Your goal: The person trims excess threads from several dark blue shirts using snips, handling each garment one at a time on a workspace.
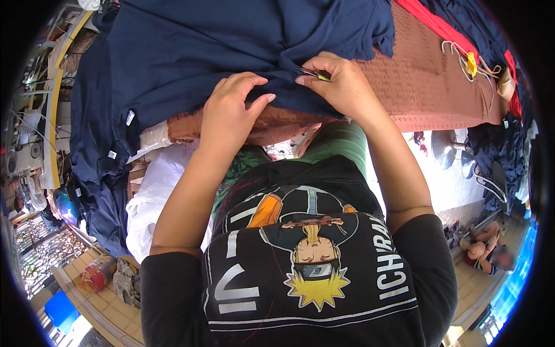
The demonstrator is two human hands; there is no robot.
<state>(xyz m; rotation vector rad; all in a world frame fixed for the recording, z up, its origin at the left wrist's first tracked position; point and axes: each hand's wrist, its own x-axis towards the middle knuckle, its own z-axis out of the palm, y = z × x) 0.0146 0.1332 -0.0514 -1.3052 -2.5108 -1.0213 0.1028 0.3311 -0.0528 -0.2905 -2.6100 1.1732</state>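
A navy blue garment (202, 43) is spread over the work surface in front of me, and its near edge hangs over the side. My right hand (344, 87) is closed around small thread snips (319, 76) with a yellow-green part showing. Their dark blades point left, close against a fold of the navy fabric. My left hand (231, 107) hovers at the garment's near edge, thumb and forefinger apart, with nothing visible between them. Its other fingers are partly hidden behind the forefinger. Small white labels (130, 118) show on the fabric at the left.
Brown patterned cloth (428, 87) covers the surface. To the far right lie a red strip (428, 20), tangled cords (462, 58) and more dark garments. A white plastic bag (156, 199) hangs below at left. Someone (485, 248) sits on the floor at right.
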